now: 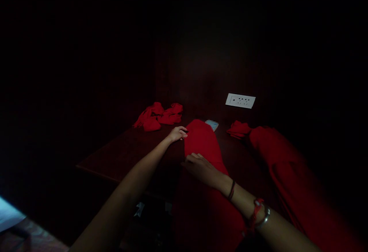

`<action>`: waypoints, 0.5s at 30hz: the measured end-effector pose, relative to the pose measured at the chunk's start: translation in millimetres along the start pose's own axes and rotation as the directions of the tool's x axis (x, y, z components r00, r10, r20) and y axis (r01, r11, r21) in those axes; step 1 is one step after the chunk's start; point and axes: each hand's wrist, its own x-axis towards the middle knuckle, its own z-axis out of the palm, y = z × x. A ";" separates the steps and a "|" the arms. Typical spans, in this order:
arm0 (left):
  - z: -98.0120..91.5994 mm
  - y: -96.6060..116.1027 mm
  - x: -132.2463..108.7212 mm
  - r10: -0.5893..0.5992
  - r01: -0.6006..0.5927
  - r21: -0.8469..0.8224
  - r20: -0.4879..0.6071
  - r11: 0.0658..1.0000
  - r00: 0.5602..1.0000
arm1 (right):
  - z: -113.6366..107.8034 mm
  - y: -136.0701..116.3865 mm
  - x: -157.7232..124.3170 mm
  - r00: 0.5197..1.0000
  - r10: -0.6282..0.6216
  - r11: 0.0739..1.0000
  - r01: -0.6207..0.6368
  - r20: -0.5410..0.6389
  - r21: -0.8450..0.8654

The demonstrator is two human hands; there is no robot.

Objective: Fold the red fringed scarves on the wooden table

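Note:
A long red cloth (202, 139) lies over a dark tabletop, its near part hanging down over the front edge into shadow. At its far left edge, my left hand (177, 133) pinches the cloth between thumb and fingers. Closer to me, my right hand (199, 166) lies across the cloth with its fingers curled at the same left edge, closed on the fabric. Part of those fingertips is lost in the dark. Bands and a silvery bracelet (263, 217) circle my right wrist and forearm.
Crumpled red cloths (163, 117) sit at the table's back left. Another long red cloth (276, 148) runs along the right side, beside a small red bundle (238, 128). A pale blue item (212, 124) lies behind. A white socket plate (240, 100) is on the wall.

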 end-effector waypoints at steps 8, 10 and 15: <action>-3.5 9.7 -12.9 0.072 -0.039 0.265 -0.117 0.964 0.991 | -23.4 41.4 -4.9 0.955 0.289 0.953 -0.280 -0.073 0.115; 2.4 13.2 -21.0 0.178 -0.123 0.456 -0.080 0.882 0.981 | -12.9 51.2 -5.8 0.907 0.420 0.905 -0.422 0.044 0.059; 16.6 17.3 -37.4 -0.101 -0.002 0.732 0.097 0.681 0.990 | 3.2 59.0 -10.3 0.834 0.477 0.850 -0.518 0.278 0.094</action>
